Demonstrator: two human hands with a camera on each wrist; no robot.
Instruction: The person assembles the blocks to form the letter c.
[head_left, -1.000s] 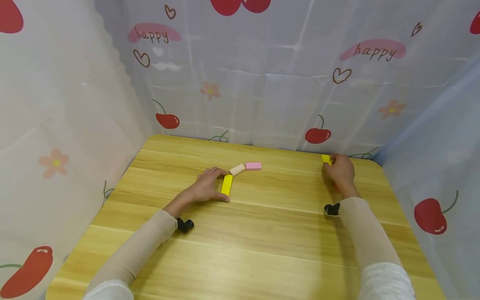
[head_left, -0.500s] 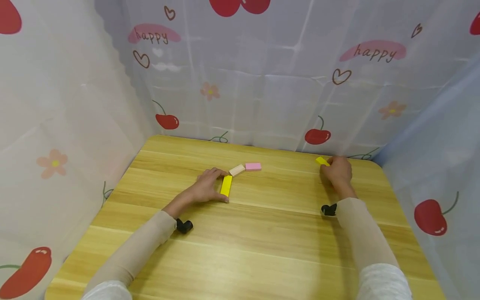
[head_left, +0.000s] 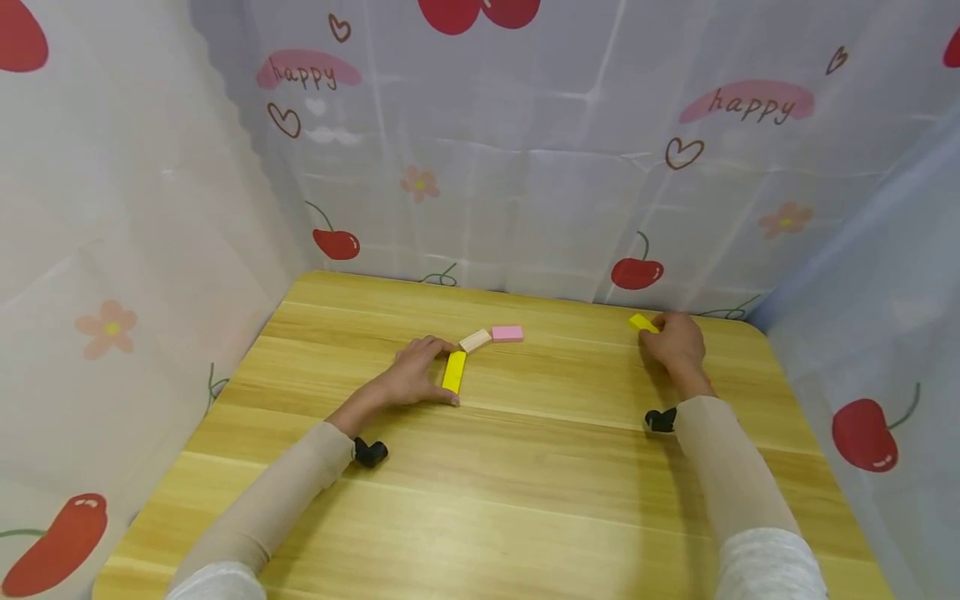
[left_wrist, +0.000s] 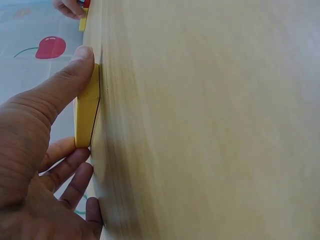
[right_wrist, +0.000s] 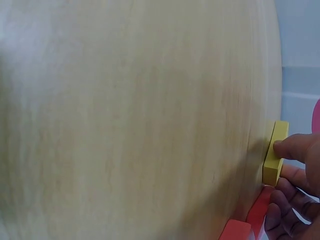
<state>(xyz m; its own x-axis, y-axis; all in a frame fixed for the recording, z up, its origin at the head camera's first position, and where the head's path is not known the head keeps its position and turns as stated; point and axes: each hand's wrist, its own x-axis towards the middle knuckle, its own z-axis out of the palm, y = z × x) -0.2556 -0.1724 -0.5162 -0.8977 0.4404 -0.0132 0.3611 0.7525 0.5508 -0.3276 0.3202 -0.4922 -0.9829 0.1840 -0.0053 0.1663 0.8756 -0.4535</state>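
We see the left hand (head_left: pixel 411 375) pinching a yellow block (head_left: pixel 453 371) lengthwise, thumb at its near end and index fingertip at its far end, while the remaining fingers stand a little apart past the index. The block lies on the table (head_left: pixel 525 500) between those two fingertips. Just beyond the index fingertip we find a wood block (head_left: pixel 475 340) set at a slant, close by the yellow one; we cannot tell whether they touch. Farther right of that fingertip, a pink block (head_left: pixel 507 333) lies at the wood one's far end.

Well apart from these fingers, we see the right hand (head_left: pixel 678 343) pinching a second yellow block (right_wrist: pixel 270 162) between thumb and index. It sticks out leftward past the fingertips, and we cannot tell whether it touches the table. Near this hand's bent lower fingers we make out a red block (right_wrist: pixel 258 210), partly hidden, and, farther from them, a second red block (right_wrist: pixel 236 230). Ahead of all the fingers hangs a curtain (head_left: pixel 480 208) with cherries
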